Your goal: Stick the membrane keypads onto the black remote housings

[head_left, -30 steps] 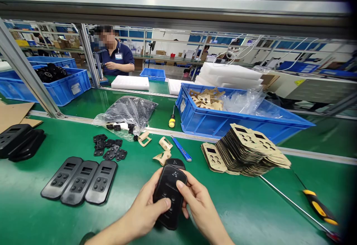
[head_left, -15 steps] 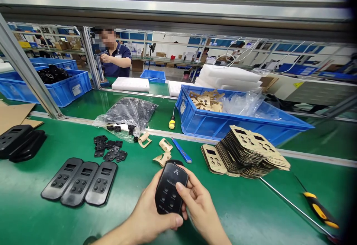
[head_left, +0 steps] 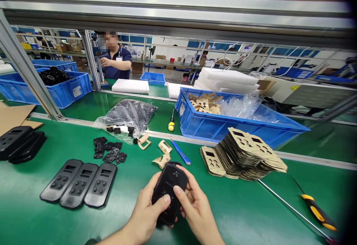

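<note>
Between my hands is a black remote-control-like panel [head_left: 172, 180], tilted, with small markings on its upper face. My left hand [head_left: 147, 207] grips its left side, thumb lying across the lower face. From the right, my right hand [head_left: 195, 204] holds the other edge, its thumb pressed on the middle of the face. Three black housings with round buttons [head_left: 78, 185] lie side by side to the left. Beyond them is a small pile of black rubber button pads [head_left: 110, 150]. Curled beige backing pieces [head_left: 162, 159] and a blue utility knife [head_left: 180, 152] lie just past the held panel.
A fanned stack of beige cut-out sheets [head_left: 245, 155] sits right, near a yellow-black screwdriver [head_left: 318, 211] and a long metal rod [head_left: 292, 207]. Behind are a blue bin [head_left: 223, 124], a plastic bag [head_left: 128, 116] and a metal post [head_left: 30, 66]. A co-worker [head_left: 117, 60] stands across the bench.
My left thumb has moved up from the panel's bottom edge onto its face. The panel has shifted slightly down and left, and my right thumb still presses on it.
</note>
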Demonstrator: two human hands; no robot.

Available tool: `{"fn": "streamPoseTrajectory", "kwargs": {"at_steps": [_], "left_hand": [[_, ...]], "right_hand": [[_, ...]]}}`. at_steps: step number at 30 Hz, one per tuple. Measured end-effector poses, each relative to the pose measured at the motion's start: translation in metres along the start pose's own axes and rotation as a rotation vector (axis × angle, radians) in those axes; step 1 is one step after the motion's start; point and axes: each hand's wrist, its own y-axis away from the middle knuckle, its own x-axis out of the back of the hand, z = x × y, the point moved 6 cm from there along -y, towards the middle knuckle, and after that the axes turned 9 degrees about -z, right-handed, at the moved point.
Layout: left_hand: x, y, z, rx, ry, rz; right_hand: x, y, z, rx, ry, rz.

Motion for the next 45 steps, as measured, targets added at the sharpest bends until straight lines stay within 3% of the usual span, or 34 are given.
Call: {"fn": "streamPoseTrajectory", "kwargs": {"at_steps": [5,8,11,16,21,26,29,33,35,39,42,45], "left_hand": [[0.005,0.001,0.01,-0.143,-0.231,0.005],[0.019,0.001,0.018,-0.18,-0.232,0.165],[0.029,-0.001,0.018,-0.132,-0.171,0.288],[0.031,-0.005,0.011,-0.093,-0.147,0.266],[0.033,-0.004,0.01,-0.082,-0.176,0.265],[0.034,-0.006,0.01,-0.084,-0.215,0.255],[0.037,-0.007,0.011,-0.116,-0.222,0.27],[0.038,-0.007,0.019,-0.137,-0.243,0.263],[0.036,-0.007,0.022,-0.139,-0.224,0.24],[0.029,-0.01,0.022,-0.093,-0.143,0.139],[0.028,-0.011,0.021,-0.056,-0.116,0.123],[0.027,-0.01,0.021,0.001,-0.063,0.107]], "right_hand": [[0.023,-0.02,-0.005,0.036,0.008,-0.024],[0.048,-0.036,-0.006,0.014,0.144,0.026],[0.059,-0.046,0.0,-0.005,0.254,0.003],[0.075,-0.052,0.004,0.029,0.561,0.052],[0.119,-0.049,-0.014,0.068,0.976,0.273],[0.145,-0.045,-0.016,0.017,1.171,0.336],[0.143,-0.038,-0.03,0.096,1.179,0.41],[0.122,-0.019,-0.057,0.248,1.067,0.549],[0.107,-0.014,-0.059,0.256,0.867,0.469],[0.074,-0.013,-0.044,0.179,0.558,0.164],[0.061,-0.011,-0.04,0.221,0.612,0.069],[0.05,-0.005,-0.052,0.452,0.851,0.063]]}}
